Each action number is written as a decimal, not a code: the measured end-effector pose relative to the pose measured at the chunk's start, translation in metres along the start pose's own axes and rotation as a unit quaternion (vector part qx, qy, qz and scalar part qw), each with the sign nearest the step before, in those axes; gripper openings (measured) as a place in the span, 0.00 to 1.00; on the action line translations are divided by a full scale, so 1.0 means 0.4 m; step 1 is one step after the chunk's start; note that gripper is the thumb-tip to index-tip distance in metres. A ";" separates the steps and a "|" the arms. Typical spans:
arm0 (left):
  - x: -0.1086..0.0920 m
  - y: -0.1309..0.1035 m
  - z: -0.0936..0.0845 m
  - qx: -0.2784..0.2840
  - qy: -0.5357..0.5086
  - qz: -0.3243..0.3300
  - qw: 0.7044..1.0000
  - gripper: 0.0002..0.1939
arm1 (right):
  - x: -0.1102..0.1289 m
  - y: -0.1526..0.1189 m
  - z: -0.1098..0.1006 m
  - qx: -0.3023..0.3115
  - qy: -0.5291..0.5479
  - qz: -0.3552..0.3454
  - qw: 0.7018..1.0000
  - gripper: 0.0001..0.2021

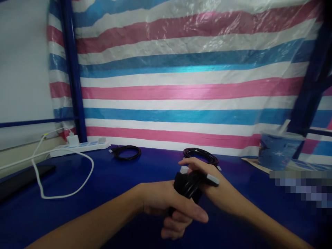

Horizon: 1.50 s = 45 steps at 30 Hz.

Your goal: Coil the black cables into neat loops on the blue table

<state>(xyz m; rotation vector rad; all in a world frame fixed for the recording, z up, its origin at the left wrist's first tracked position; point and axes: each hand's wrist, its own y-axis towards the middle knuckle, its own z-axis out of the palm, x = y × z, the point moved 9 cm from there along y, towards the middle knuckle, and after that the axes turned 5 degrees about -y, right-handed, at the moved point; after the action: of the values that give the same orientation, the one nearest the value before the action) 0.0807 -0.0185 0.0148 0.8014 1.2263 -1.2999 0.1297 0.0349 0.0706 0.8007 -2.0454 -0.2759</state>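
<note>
- While the left hand (163,199) is curled around the black bundle (190,185), its thumb lies along the near side and its fingers fold in underneath; little gap shows, and the hold appears firm.
- The bundle, a folded cable, sits above the left thumb, between the two hands. One pale connector (213,179) points to the right of the left fingers; another pale end (184,169) stands above them.
- The right hand (209,174) is just beyond the bundle and partly covered by it. Its index finger extends toward the left; the other fingers are largely hidden, so whether they grip cannot be told.
- Table (111,183): blue surface below the fingers of both hands.
- White cord (62,197): looped, well to the left of the fingers.
- Black slab (28,180): flat, farther left than the cord's loop.
- Right coil (213,159): black cable, lying just beyond the right fingers and partly covered by them.
- Left coil (126,159): black cable, beyond and to the left of the fingers, well apart from the other coil.
- Cup (277,150): blue, upright with a straw (284,126), well to the right of the fingers.
- Power strip (85,147): white, beyond and far left of the fingers, with an adapter (73,140) at its left part.
- Sheet (178,83): striped red, white and blue, hanging beyond everything listed.
</note>
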 end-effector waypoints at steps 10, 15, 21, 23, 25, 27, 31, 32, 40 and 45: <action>0.019 -0.012 -0.029 0.002 0.080 -0.005 0.997 0.18 | -0.038 -0.046 0.105 0.247 0.196 0.136 0.939 0.05; -0.024 -0.031 -0.036 -0.031 0.151 0.001 0.988 0.18 | -0.038 -0.011 0.042 0.132 0.129 0.096 0.978 0.05; -0.111 -0.075 -0.196 -0.324 0.060 0.245 0.912 0.12 | -0.090 0.008 0.009 0.015 0.187 0.099 0.977 0.10; -0.102 -0.069 -0.210 -0.325 0.079 0.249 0.909 0.10 | -0.100 0.007 0.024 0.025 0.196 0.108 0.974 0.10; -0.088 -0.059 -0.217 -0.311 0.085 0.243 0.915 0.09 | -0.117 0.006 0.037 0.029 0.192 0.126 0.973 0.09; -0.072 -0.051 -0.222 -0.300 0.075 0.235 0.921 0.08 | -0.138 0.006 0.042 0.018 0.185 0.140 0.973 0.09; -0.046 -0.035 -0.226 -0.263 0.053 0.222 0.937 0.13 | -0.178 0.003 0.043 -0.018 0.210 0.153 0.965 0.06; -0.042 -0.033 -0.225 -0.251 0.050 0.224 0.940 0.15 | -0.184 -0.001 0.044 -0.022 0.224 0.159 0.961 0.06; -0.024 -0.015 -0.238 -0.254 0.070 0.201 0.943 0.17 | -0.182 -0.056 0.065 0.098 0.196 0.172 0.960 0.09; -0.042 -0.022 -0.277 -0.348 0.014 0.267 0.898 0.21 | -0.174 -0.055 0.064 0.121 0.187 0.159 0.962 0.13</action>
<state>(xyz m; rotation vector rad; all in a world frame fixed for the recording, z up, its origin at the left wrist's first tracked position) 0.0518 0.0900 0.0072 0.5600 1.2536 -0.3491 0.1456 0.0594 -0.0010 0.6007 -1.8254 0.2934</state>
